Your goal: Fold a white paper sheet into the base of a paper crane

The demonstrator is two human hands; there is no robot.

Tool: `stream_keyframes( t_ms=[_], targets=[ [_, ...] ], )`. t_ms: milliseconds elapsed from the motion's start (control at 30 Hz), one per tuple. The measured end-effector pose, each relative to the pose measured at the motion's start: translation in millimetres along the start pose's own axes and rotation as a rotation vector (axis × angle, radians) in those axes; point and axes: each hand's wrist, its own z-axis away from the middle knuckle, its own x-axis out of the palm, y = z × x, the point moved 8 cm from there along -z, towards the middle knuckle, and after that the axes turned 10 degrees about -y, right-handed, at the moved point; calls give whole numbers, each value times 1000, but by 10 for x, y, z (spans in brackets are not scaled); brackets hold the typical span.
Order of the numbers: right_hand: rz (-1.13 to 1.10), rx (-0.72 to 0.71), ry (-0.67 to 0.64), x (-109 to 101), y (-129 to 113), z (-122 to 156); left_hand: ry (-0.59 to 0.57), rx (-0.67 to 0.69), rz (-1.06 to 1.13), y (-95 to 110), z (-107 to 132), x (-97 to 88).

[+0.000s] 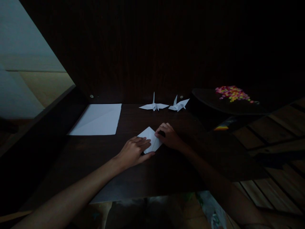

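"Where's the folded paper sitting?"

"On the worktop, in front of two paper cranes. The left grip is pressing on it, fingers spread; the right grip is pinching its right edge."

"What's worrying you?"

"A slipping left grip: the right one's tugging could be skewing the paper."

The folded paper is showing plain white, and the left crane and right crane are matching it. The paper stack is looking white with a faint bluish cast. The desktop is appearing dark brown, while the small pieces are mixing pink, yellow and orange. The floor planks are striping brown with dark lines.
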Motion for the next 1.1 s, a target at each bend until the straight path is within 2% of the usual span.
stream_keyframes(
  t_ms=[200,700,900,1100],
  targets=[
    [63,33,-42,70,36,-25,6,-76,73,-46,-18,10],
    [305,32,-65,168,-108,-51,36,-41,-27,-25,-8,79],
    [357,32,-46,203,-138,-58,41,-51,-45,-26,-4,84],
    [330,93,-50,176,-123,-70,37,-54,-50,-20,1,83]
  ],
)
